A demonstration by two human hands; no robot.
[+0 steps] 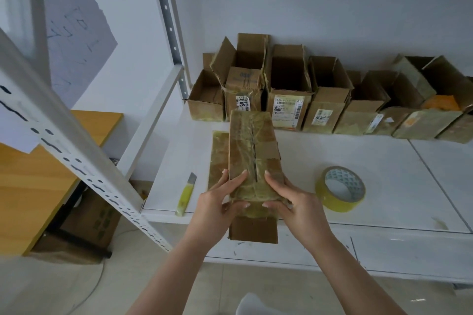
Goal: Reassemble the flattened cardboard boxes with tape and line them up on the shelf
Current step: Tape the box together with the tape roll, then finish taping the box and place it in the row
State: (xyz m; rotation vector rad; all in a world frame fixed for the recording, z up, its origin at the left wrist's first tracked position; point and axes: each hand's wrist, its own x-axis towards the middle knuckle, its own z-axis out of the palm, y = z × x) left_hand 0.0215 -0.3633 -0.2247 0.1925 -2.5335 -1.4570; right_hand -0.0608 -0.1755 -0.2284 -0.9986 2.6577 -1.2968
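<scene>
In the head view we are gripping a cardboard box (pixel 253 156) with both hands at its near end, above the front edge of the white shelf (pixel 384 174). Our left hand (pixel 220 202) is clasping the left side, fingers lying over the taped top and thumb pressing the near face; our right hand (pixel 289 199) is mirroring it on the right side. The box is lying lengthwise away from us, its top seam running down the middle under yellowish tape, and a loose brown flap (pixel 253 230) is hanging below our hands past the shelf edge. A flattened taped piece (pixel 217 158) is lying on the shelf just left of the box. A yellow utility knife (pixel 186 194) is resting near the left front edge, and a roll of tape (pixel 340 188) is sitting to our right. Along the wall a row of open boxes (pixel 327 100) is standing side by side
</scene>
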